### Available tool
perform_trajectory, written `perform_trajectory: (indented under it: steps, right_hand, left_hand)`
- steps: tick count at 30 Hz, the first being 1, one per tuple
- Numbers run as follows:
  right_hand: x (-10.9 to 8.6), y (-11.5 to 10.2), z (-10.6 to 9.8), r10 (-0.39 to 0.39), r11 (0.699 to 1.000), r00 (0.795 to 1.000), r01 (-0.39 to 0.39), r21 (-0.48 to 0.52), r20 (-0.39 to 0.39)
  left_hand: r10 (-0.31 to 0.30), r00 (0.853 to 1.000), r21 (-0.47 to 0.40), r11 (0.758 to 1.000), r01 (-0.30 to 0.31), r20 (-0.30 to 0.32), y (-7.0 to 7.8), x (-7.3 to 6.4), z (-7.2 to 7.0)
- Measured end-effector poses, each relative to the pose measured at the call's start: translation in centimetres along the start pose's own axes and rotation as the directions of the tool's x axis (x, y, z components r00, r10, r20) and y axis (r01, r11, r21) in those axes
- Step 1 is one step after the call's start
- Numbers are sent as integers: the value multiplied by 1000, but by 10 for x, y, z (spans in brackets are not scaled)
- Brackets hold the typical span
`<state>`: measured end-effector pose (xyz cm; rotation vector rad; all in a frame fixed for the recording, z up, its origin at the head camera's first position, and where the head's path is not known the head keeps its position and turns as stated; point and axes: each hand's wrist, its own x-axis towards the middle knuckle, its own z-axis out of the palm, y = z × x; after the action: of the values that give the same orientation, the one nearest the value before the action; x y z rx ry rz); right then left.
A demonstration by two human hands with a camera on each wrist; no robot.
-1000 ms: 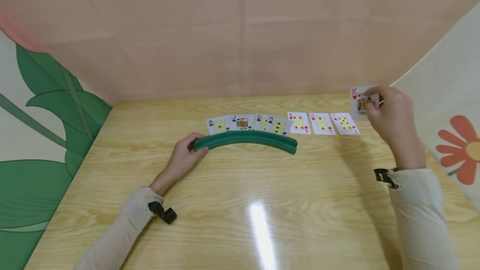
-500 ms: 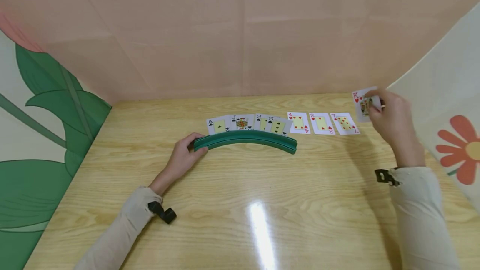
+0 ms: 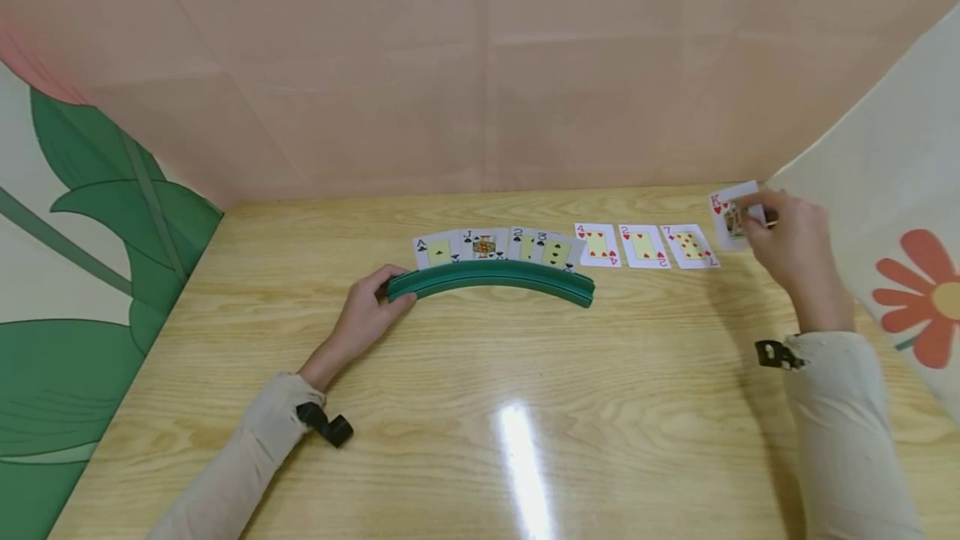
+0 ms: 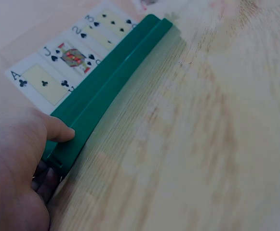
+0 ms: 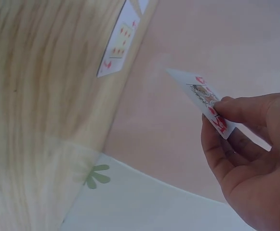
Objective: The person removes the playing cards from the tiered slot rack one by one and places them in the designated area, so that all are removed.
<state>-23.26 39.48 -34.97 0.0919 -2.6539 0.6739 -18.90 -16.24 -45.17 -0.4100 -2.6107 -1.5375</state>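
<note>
At the left end of a curved green card holder (image 3: 491, 273), my left hand (image 3: 365, 311) grips it between thumb and fingers. Standing in its slot are the ace of clubs (image 3: 438, 251), a jack (image 3: 484, 245), a two (image 3: 523, 244) and a three of spades (image 3: 557, 252). At the far right my right hand (image 3: 795, 244) pinches a king of hearts (image 3: 727, 211) between thumb and fingers, face toward me. In the right wrist view the king (image 5: 205, 96) is held up, apart from the table.
Face up right of the holder lie the four of hearts (image 3: 597, 246), two of hearts (image 3: 643, 247) and seven of diamonds (image 3: 688, 247). A pink backdrop (image 3: 480, 90) rises behind the wooden table (image 3: 420, 407), and a flowered panel (image 3: 900, 215) flanks the right side.
My right hand has shifted slightly right and toward me with the king, which has tilted a little. My left hand and the holder have stayed put.
</note>
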Motion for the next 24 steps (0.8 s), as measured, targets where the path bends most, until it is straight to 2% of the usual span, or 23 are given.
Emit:
perform_trajectory:
  steps: [20,24]
  right_hand:
    - [-2,27,10,31,999,998,-29,-41,52]
    - [-3,31,11,44,998,995,-40,-54,84]
  left_hand:
    - [-18,1000,4,1000,18,1,-1,1,1]
    - [-14,1000,-1,1000,14,2,-1,1,0]
